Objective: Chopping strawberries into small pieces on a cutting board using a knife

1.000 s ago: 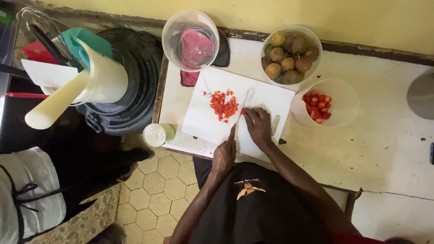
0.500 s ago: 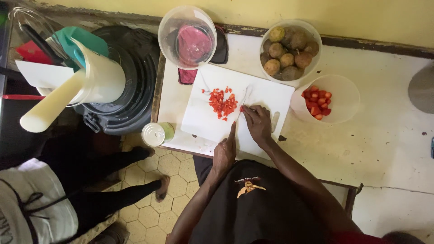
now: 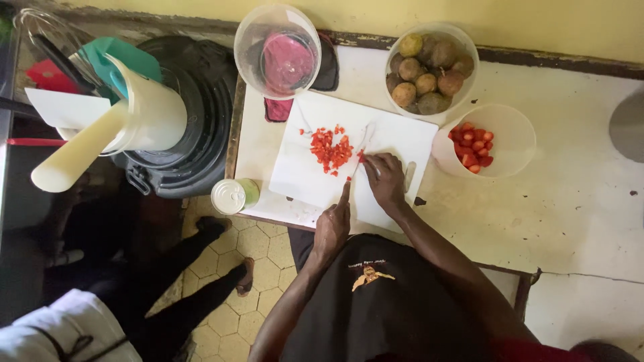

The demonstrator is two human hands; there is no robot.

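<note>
A white cutting board lies on the pale counter with a pile of chopped red pieces in its middle. My left hand is closed around a knife whose blade reaches up the board to the right of the pile. Beside the blade, my right hand presses down on a small red piece with bent fingers. The two hands are a few centimetres apart at the board's near right part.
A bowl of red chunks stands right of the board, a bowl of round brownish fruits behind it, and a clear jug at the back. A tin sits at the counter's left edge. Another person's legs stand lower left, near a black bin.
My hands and the knife have stayed almost where they were on the board. The other person's legs at the lower left have stepped closer to the counter.
</note>
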